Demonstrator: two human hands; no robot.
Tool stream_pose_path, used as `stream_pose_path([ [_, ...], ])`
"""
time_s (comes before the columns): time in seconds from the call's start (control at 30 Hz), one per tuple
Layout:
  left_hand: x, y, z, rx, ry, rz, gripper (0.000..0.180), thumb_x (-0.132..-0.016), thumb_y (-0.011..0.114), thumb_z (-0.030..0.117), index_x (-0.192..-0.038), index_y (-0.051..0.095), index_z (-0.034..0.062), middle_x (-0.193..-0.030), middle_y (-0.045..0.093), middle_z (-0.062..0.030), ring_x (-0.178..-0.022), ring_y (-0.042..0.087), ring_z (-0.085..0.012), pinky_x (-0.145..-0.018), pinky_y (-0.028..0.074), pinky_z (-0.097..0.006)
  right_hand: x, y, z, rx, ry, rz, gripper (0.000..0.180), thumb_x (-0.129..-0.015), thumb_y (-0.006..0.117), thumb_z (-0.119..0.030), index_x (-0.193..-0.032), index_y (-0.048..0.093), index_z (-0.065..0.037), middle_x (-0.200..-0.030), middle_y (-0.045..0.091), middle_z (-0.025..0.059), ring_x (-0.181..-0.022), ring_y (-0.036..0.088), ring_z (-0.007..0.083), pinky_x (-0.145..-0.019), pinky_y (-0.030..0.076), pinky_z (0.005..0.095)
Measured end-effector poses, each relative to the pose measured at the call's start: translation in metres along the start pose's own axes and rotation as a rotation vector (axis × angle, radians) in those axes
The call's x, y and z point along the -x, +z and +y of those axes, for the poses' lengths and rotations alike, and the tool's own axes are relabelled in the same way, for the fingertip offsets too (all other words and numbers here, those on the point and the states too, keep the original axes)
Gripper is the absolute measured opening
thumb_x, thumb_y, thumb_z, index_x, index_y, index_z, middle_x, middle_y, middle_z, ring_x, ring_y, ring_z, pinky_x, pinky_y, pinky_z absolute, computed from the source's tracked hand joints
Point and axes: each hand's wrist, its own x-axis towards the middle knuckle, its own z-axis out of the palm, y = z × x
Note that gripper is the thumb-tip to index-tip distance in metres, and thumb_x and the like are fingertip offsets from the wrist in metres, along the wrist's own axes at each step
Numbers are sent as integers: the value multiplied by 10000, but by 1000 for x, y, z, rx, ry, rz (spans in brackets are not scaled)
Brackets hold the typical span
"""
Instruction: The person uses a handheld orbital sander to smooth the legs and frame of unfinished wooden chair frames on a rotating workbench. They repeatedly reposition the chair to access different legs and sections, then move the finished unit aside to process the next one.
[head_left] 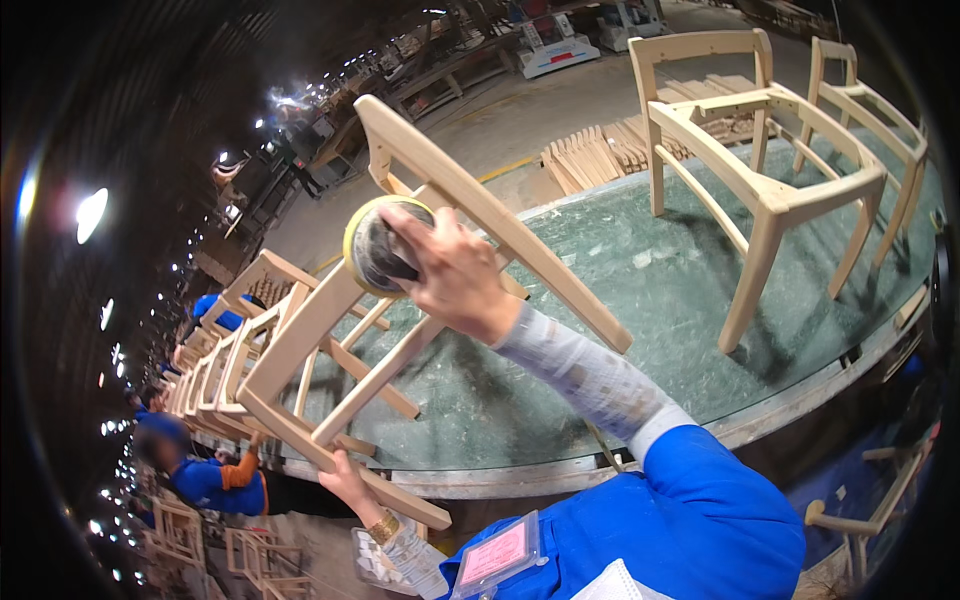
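Unfinished wooden chair frame point(330, 350), tilted at centre-left on the green worktable point(650, 290), is gripped by the left hand point(350, 485), fingers clamped on a lower rail, while a round sanding pad point(378, 248) is pressed against it by the right hand point(455, 270), fingers closed over the pad; sanding is judged under way, and steady pressure along the rail is called for next.

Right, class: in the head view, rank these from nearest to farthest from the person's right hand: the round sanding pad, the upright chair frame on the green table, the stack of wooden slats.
1. Round sanding pad, under the right hand.
2. Upright chair frame, to the right on the green table.
3. Stack of wooden slats, on the floor beyond the table's far edge.
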Motion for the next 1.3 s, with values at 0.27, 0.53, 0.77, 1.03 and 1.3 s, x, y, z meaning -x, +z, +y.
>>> stream_pose_path([
  [0.27,12,-2,0,10,-70,-23,254,-767,525,66,-987,523,-61,-796,559,-100,-516,525,-157,-420,453,-294,32,11,26,5,162,39,792,-668,701,-90,-1365,360,-250,-949,470,186,-628,619,271,-551,553,376],
  [0.53,6,-8,-7,37,-54,-12,254,-755,516,64,-979,500,-56,-787,549,-89,-539,528,-150,-444,476,-283,-11,15,17,-37,132,42,737,-688,673,-63,-1347,373,-201,-929,460,189,-636,629,293,-550,575,373],
  [0.77,11,-5,-2,32,-52,-15,244,-755,526,80,-963,503,-46,-806,543,-72,-622,539,-141,-497,479,-278,20,12,28,-64,134,24,739,-690,642,-33,-1351,353,-195,-911,454,174,-649,623,294,-524,559,372],
  [1.03,10,-24,-12,-24,-18,8,277,-721,516,74,-969,508,-48,-807,556,-76,-652,547,-153,-513,483,-272,-1,8,15,-86,127,23,748,-683,631,-23,-1351,341,-195,-908,452,187,-652,618,328,-548,556,401],
  [1.3,23,-4,4,32,-98,-10,301,-726,505,71,-1001,503,-52,-814,549,-85,-638,543,-151,-545,477,-278,-12,3,15,-81,107,59,775,-674,634,-35,-1364,318,-194,-896,447,187,-591,604,312,-513,537,397],
])
